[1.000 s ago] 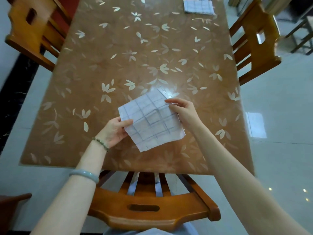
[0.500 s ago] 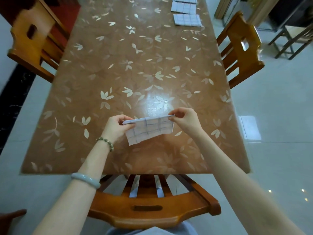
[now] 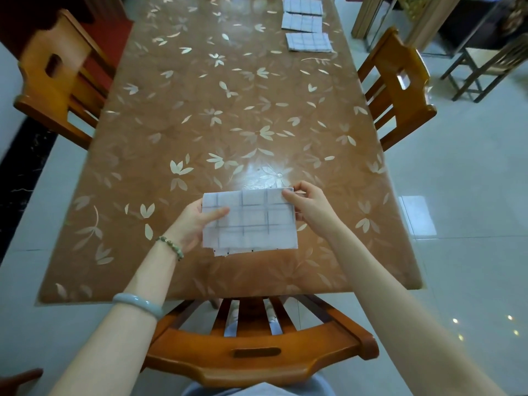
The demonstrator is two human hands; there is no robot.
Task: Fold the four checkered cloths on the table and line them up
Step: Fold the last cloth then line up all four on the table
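A white cloth with grey checks (image 3: pixel 251 224), folded into a rectangle, is held just above the near part of the brown table (image 3: pixel 228 110). My left hand (image 3: pixel 197 221) pinches its left edge, thumb on top. My right hand (image 3: pixel 305 207) pinches its top right corner. Three folded checkered cloths lie in a row at the far right of the table: the nearest cloth (image 3: pixel 308 42), the middle cloth (image 3: pixel 301 23) and the farthest cloth (image 3: pixel 303 5).
Wooden chairs stand around the table: one chair (image 3: pixel 257 347) at the near edge below my arms, another chair (image 3: pixel 400 90) on the right, a third chair (image 3: pixel 60 78) on the left. Pale tiled floor (image 3: pixel 471 224) lies to the right.
The cloth went from an open square to a folded rectangle. Both hands now hold it a little farther from me, its face turned up toward the camera.
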